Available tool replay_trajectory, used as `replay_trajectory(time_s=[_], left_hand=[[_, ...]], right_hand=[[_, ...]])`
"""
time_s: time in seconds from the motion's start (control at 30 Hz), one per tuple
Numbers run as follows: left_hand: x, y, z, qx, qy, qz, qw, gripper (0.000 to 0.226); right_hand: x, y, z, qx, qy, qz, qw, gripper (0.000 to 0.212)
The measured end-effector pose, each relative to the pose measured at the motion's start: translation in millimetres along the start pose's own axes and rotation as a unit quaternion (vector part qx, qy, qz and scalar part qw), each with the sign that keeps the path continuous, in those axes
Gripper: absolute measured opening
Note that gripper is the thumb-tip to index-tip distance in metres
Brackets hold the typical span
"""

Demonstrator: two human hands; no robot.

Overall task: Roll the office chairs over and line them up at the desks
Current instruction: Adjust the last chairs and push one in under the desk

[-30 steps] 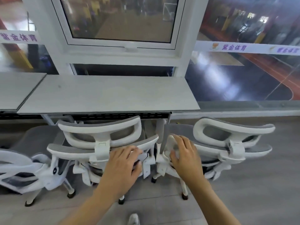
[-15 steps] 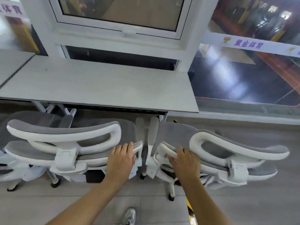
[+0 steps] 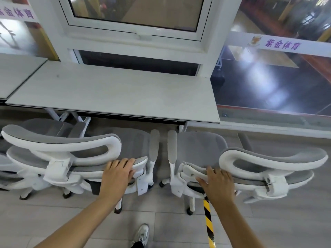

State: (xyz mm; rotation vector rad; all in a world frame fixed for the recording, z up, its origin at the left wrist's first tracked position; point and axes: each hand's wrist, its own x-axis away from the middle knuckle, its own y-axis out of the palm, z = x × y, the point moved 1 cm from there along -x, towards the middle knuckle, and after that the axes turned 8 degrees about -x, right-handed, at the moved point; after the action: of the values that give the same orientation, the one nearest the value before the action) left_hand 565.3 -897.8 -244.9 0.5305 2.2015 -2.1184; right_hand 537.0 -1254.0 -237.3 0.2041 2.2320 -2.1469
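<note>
Two white-framed office chairs with grey mesh stand side by side at the front edge of a pale grey desk (image 3: 111, 93). The left chair (image 3: 62, 145) has its seat partly under the desk. My left hand (image 3: 116, 176) grips the right end of its backrest rim, fingers curled over the top. The right chair (image 3: 268, 158) stands at the desk's right end, its seat reaching past the desk corner. My right hand (image 3: 218, 185) grips the left end of that chair's backrest. Their two inner armrests nearly touch between my hands.
A third chair (image 3: 10, 176) shows at the far left edge, by a second desk (image 3: 16, 72). White window frames and glass rise behind the desks. A yellow-and-black striped strip (image 3: 208, 222) runs along the grey floor, and my shoe (image 3: 142, 234) is beside it.
My view has shifted closer and to the right. Both chairs have rolled forward toward the desk, and my hands stay on their backrests.
</note>
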Motion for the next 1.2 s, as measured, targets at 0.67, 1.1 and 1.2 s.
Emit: replay_trajectory(time_s=[0.67,1.1,1.2], left_hand=[[6,-4,1,0.006,-0.019,0.006,1.0,0.035],[11,-7,-4,0.014,-0.02,-0.015,1.0,0.04],[11,-8,-4,0.008,-0.02,-0.025,0.999,0.04]], right_hand=[[15,0,-5,-0.036,-0.015,0.05,0.998,0.036],[15,0,-7,-0.036,0.011,0.028,0.999,0.042],[15,0,-9,-0.036,0.014,0.033,0.999,0.042]])
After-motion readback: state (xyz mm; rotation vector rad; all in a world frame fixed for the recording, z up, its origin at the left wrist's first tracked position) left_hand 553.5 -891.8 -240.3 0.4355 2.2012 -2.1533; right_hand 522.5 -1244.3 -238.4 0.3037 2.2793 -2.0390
